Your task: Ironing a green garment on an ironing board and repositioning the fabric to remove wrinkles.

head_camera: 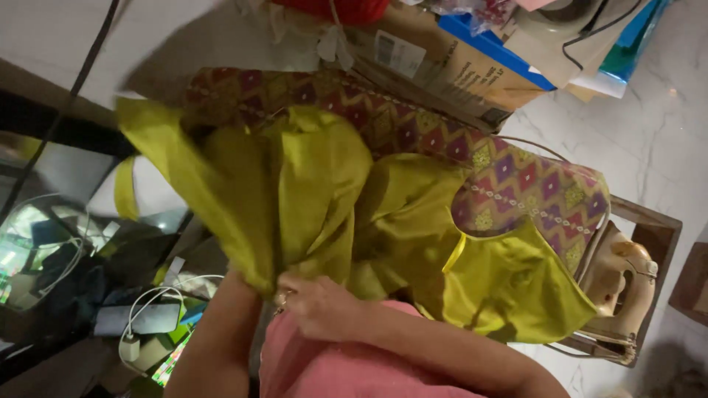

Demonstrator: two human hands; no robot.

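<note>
While the white marble floor (656, 133) fills the right and top of my view, the ironing board (516, 177) with its cover patterned in maroon, purple and yellow diamonds runs slantwise across the middle, and over it lies the yellow-green garment (317, 191) that I am handling. Most of that cloth is draped on the board, one part bunched and hanging down over the near edge at the right, another part lifted and spread out to the left past the board's end. From where it gathers into a narrow bundle of folds, the cloth rises above my hands and fans outward, so the bulk of it sits above and to both sides of my grip. My right hand (321, 302) is closed on that gathered bundle at its lowest point, fingers curled around the folds, with a ring showing on one finger. My left hand (247, 284) comes up just beside it, but the cloth covers it, so I cannot tell whether it is pinching the fabric or only resting under it. Beyond the board's far edge stands a brown cardboard box (442, 66) among stacked clutter. At the board's right end an iron (623, 284), cream and tan, rests on a wooden stand. Down at the left a white charger (131, 346) with its cable lies on a dark glass surface.
</note>
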